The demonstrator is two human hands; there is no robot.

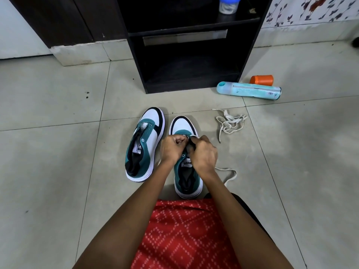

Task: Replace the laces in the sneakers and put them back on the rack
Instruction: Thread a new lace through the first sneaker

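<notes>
The task looks to be at an early stage. Both sneakers stand side by side on the floor (58, 152), toes pointing away, in front of the black rack (184, 78). The left sneaker (144, 144) shows bare eyelets and no lace at all. The right sneaker (187, 171) is the one being worked on: a white lace (230, 174) trails from under the hands onto the floor at its right, so threading seems to have only begun at the far eyelets. A second lace (231, 122) lies in a loose heap further right, untouched. Still to do, by this judgement: finish this shoe, lace the other, and set both on the rack.

Both forearms reach forward over the person's lap and meet above the right sneaker. The left hand (172, 147) and right hand (205, 155) sit close together, knuckles up, fingers (179, 141) curled tight and seemingly pinching the lace at the front eyelets; the exact hold is hidden.
</notes>
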